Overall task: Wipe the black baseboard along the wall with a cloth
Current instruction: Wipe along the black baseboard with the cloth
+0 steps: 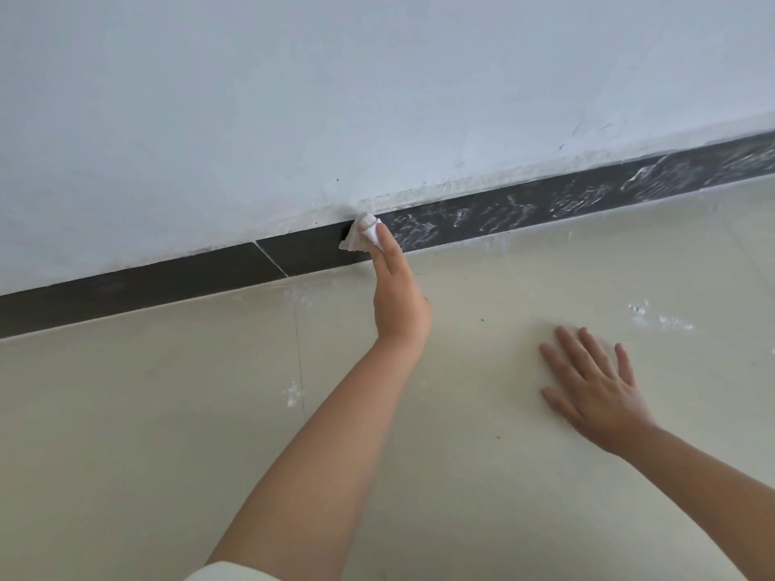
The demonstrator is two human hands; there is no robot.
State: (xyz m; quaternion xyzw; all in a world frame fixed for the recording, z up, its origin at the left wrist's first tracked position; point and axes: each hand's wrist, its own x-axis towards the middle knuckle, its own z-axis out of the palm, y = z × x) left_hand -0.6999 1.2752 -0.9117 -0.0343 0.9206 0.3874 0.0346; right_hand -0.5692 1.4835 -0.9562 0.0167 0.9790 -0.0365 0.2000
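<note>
Two bare forearms came in from the bottom edge, one pale sleeve [226, 571] cuff showing at the left arm's base. Right hand [599, 387] lay flat on the floor [146, 434], five fingers straight and spread, holding nothing, well apart from the wall. Left hand [398, 295] reached forward with fingers extended, pressing one crumpled white cloth [360, 232] against the black baseboard [167, 283]; whether the thumb curled round the cloth could not be told. One baseboard strip ran along the foot of the wall [335, 98], rising to the right, with one slanted joint left of the cloth. Left of the cloth the strip looked plain dark; right of it, white smears covered the face up to the frame edge. Two floor tile seams were visible, one under the joint and one far right. Several white specks sat on the floor near the baseboard. Open floor lay on both sides of the arms.
</note>
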